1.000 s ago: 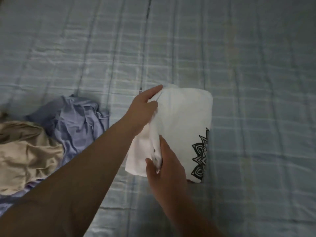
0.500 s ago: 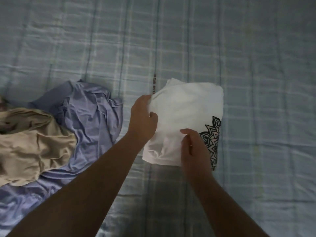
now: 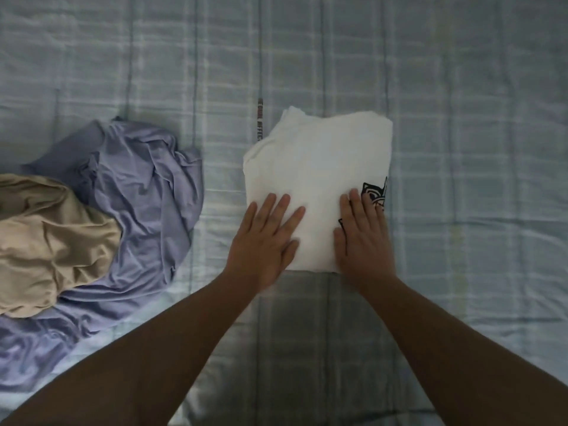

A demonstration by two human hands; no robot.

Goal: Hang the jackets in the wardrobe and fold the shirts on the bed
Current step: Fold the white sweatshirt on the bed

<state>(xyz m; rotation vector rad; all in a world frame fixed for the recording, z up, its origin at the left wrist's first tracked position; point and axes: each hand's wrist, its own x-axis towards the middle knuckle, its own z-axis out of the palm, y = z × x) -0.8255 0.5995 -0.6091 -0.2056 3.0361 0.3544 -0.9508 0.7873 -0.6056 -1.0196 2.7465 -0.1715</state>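
A white shirt [image 3: 319, 167] with a black mandala print at its right edge lies folded into a rough rectangle on the bed [image 3: 461, 118]. My left hand [image 3: 264, 241] rests flat, fingers spread, on the shirt's near left part. My right hand [image 3: 362, 235] lies flat on the near right part and partly covers the print. Neither hand grips the cloth. A crumpled lavender shirt [image 3: 144, 192] lies to the left, with a crumpled beige shirt [image 3: 46, 241] on top of it at the left edge.
The bed is covered by a pale blue plaid sheet with dark stripes. No jackets and no wardrobe are in view. Bare sheet stretches to the right of and beyond the white shirt.
Both hands have let go of the white shirt's edge and now press flat on it. The shirt has been laid down in a neater folded shape.
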